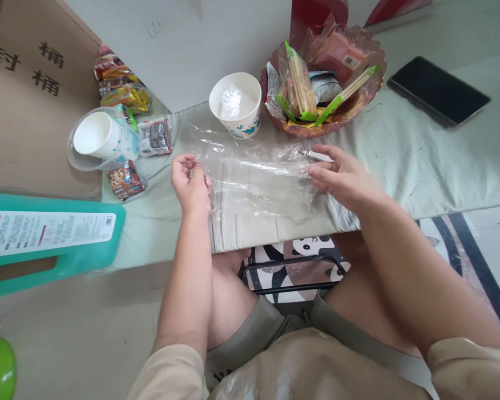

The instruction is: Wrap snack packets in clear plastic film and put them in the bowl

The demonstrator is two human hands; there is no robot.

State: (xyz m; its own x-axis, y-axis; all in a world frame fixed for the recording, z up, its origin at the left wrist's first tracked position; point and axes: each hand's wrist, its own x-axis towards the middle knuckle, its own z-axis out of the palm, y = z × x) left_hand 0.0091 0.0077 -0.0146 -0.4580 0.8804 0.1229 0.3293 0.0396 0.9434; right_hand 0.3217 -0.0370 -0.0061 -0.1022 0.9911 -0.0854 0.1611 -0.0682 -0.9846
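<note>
A clear plastic bag (258,178) lies flat on the pale green cloth (400,166) in front of me. My left hand (190,186) pinches the bag's left edge with curled fingers. Resting on the bag's right edge, my right hand (341,176) has its fingers stretched out and pressing down. Just behind the bag stands a white paper cup (235,104) with crumpled clear plastic inside it. A shiny basket (323,72) full of wrapped snacks sits behind my right hand.
A tipped paper cup inside a clear bag (98,139) and loose snack packets (120,86) lie at the left, beside a cardboard box (25,100). A black phone (437,91) lies at the right. A teal stool (50,239) is at lower left.
</note>
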